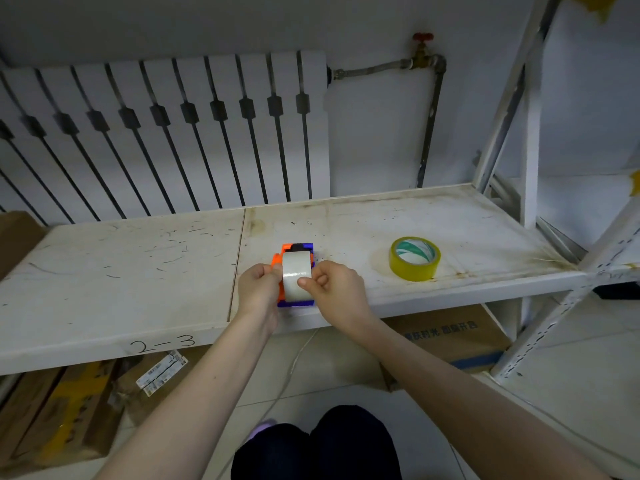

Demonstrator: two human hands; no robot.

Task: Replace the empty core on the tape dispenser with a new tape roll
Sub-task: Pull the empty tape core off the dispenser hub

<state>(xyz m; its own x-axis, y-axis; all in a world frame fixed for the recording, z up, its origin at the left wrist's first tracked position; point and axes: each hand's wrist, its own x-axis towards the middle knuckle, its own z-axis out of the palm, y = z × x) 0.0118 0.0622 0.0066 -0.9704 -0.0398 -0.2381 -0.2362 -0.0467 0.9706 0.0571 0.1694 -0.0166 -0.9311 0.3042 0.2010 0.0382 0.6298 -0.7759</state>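
I see my left hand (pixel 258 289) and right hand (pixel 334 289) gripping the tape dispenser (pixel 296 275) between them; the yellow tape roll (pixel 415 258) lies to their right, apart.

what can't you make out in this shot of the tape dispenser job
Head view, the only one:
- Dispenser: its spindle and cutter are hidden by the white roll and both hands.
- Left hand and right hand: fingertips behind the roll are unseen, so the grip is unclear.
- Whether the roll is seated: cannot tell.
- Yellow roll: print inside its core is too small.
- Boxes below: cut off by the shelf.
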